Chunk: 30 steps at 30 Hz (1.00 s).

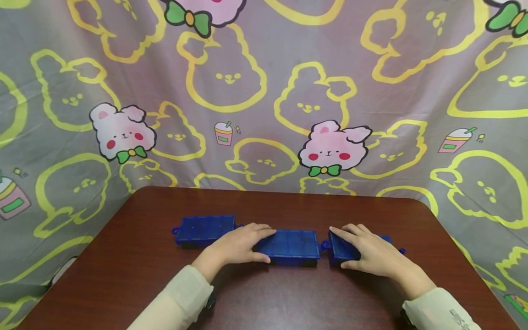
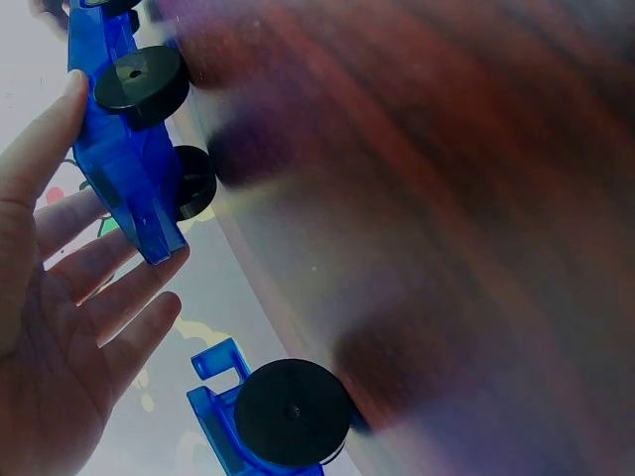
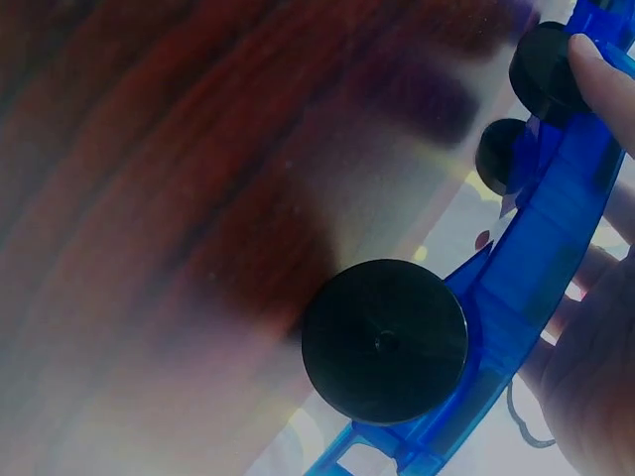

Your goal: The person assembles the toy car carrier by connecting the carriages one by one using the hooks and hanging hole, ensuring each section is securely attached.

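Three flat blue toy wagons with black wheels stand in a rough row on the table. The left hand (image 1: 237,246) holds the left end of the middle wagon (image 1: 293,244), thumb on the near side and fingers at the far side. In the left wrist view the thumb presses the side of this wagon (image 2: 124,164) above a wheel. Likewise, the right hand (image 1: 373,253) grips the right wagon (image 1: 341,248) across its width. A small blue coupling (image 1: 325,245) lies between these two wagons; whether it is hooked, I cannot tell. The left wagon (image 1: 206,229) is untouched, slightly farther back.
The brown wooden table (image 1: 288,298) has rounded far corners. Behind and beside it hangs a grey curtain (image 1: 255,123) with cartoon prints. A hook-like blue end (image 1: 402,250) sticks out past the right hand, and a ring (image 1: 175,231) from the left wagon.
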Each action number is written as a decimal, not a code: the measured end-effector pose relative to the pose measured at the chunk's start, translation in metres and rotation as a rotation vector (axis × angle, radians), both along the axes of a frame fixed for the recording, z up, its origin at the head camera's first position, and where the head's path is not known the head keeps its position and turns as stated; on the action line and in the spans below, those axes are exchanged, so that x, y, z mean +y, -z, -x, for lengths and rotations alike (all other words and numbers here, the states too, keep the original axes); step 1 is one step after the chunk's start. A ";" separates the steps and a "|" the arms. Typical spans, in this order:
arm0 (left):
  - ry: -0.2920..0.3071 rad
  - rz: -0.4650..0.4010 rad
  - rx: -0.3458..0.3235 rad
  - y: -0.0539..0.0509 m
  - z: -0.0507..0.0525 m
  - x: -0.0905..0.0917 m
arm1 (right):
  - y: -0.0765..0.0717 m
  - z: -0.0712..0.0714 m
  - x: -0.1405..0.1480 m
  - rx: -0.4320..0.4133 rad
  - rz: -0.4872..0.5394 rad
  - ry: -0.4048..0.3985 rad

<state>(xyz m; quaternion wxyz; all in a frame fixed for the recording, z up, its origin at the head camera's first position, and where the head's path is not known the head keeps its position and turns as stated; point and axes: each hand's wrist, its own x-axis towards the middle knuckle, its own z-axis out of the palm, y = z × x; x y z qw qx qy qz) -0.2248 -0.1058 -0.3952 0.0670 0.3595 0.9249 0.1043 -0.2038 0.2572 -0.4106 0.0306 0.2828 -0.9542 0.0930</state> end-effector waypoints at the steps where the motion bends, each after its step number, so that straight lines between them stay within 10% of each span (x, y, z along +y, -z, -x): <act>1: -0.001 0.000 -0.001 0.000 0.000 0.000 | 0.000 0.000 0.000 -0.001 -0.002 -0.002; 15: -0.011 -0.010 -0.011 -0.001 0.000 -0.006 | -0.003 0.002 -0.001 -0.040 0.024 -0.007; 30: -0.139 -0.090 0.005 -0.015 -0.009 -0.054 | -0.016 0.009 -0.049 -0.138 0.139 -0.024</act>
